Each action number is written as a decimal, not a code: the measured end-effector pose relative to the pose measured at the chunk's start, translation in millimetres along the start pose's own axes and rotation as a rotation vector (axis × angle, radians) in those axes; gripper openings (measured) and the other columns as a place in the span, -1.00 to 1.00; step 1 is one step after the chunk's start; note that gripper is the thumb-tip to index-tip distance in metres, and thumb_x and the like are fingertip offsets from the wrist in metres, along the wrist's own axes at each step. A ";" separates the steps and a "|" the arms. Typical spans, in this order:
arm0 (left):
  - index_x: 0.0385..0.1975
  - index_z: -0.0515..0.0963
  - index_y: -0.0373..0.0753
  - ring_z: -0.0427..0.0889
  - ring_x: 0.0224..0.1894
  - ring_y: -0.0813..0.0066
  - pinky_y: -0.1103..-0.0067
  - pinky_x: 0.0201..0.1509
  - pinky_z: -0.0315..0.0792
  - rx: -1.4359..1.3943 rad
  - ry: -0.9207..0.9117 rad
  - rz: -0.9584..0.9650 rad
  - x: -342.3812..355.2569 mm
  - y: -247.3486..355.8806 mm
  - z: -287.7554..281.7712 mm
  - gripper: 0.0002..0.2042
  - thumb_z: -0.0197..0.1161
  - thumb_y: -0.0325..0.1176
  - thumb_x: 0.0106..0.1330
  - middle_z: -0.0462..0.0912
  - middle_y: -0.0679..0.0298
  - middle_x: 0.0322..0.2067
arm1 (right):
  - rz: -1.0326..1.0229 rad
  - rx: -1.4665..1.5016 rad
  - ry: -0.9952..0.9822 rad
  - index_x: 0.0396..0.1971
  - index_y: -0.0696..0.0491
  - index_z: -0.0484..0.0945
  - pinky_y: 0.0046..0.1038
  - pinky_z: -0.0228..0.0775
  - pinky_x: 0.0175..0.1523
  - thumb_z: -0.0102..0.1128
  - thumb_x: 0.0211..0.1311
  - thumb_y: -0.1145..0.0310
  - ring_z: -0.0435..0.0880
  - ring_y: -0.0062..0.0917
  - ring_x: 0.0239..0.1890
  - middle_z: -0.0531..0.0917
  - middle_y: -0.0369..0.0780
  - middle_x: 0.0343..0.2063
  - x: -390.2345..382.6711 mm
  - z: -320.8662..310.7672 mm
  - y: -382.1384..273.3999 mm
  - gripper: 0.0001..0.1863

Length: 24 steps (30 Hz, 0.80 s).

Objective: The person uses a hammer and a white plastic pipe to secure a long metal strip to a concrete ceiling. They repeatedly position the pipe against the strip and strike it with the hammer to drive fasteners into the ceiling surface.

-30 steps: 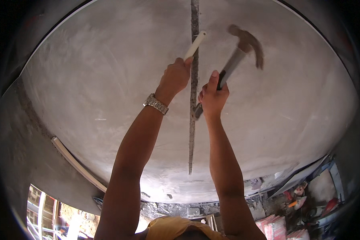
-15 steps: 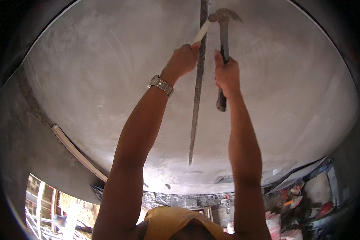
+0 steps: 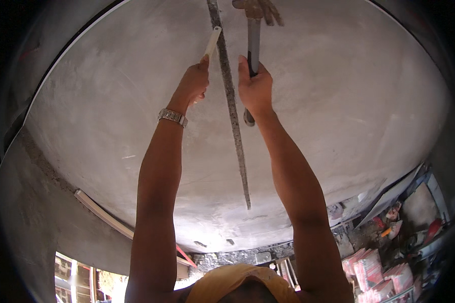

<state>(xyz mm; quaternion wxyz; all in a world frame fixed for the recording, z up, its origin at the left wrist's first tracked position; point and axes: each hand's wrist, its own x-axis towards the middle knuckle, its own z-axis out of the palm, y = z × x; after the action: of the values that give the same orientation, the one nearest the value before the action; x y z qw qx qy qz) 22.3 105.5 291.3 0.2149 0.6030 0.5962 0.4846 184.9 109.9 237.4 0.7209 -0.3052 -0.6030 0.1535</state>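
Beside a chased groove (image 3: pixel 236 131) in the grey plastered ceiling (image 3: pixel 338 101), the left hand (image 3: pixel 193 81) grips a white chisel (image 3: pixel 212 43) and the right hand (image 3: pixel 255 88) is closed around a hammer (image 3: pixel 253 35).

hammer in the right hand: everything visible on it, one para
The hammer is a claw hammer with a dull metal-looking head at the top edge of the head view, partly cut off and blurred, so its claw shape is unclear. A grey shank runs down into a dark grip whose butt end pokes out below the palm. It stands nearly upright against the grey plastered ceiling, beside the long chased groove. The right hand is wrapped around the grip; nothing else visibly touches it.
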 end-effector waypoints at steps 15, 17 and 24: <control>-0.35 0.54 -0.30 0.57 -0.60 0.31 0.41 -0.55 0.46 0.295 0.076 0.107 -5.5 1.4 -18.0 -0.37 -0.22 0.21 0.51 0.56 0.16 -0.58 | 0.082 -0.014 -0.156 -0.47 0.18 0.53 -0.36 0.39 -0.49 0.12 0.39 -0.06 0.55 -0.45 -0.66 0.54 -0.19 -0.73 -22.2 -46.5 -49.2 -0.47; -0.28 0.56 -0.35 0.66 -0.43 0.08 0.29 -0.38 0.52 0.416 0.126 0.199 -0.7 -4.5 -16.1 -0.35 -0.24 0.19 0.52 0.63 -0.03 -0.46 | 0.077 -0.001 -0.144 -0.47 0.18 0.52 -0.40 0.35 -0.50 0.12 0.40 -0.04 0.50 -0.53 -0.67 0.52 -0.23 -0.74 -22.4 -47.2 -47.4 -0.49; -0.26 0.55 -0.40 0.63 -0.18 -0.27 0.08 -0.11 0.50 0.600 0.220 0.351 4.5 -18.6 -8.6 -0.35 -0.26 0.15 0.53 0.66 -0.21 -0.31 | -0.074 0.212 0.034 -0.45 0.18 0.53 -0.49 0.32 -0.48 0.11 0.43 0.03 0.48 -0.62 -0.62 0.51 -0.25 -0.72 -24.9 -27.8 -39.4 -0.54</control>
<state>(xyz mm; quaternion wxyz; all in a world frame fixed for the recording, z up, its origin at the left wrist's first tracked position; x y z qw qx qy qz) 4.8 110.5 281.0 -0.1236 0.6767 0.6188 0.3794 200.3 57.9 240.3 0.7645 -0.2075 -0.5818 0.1844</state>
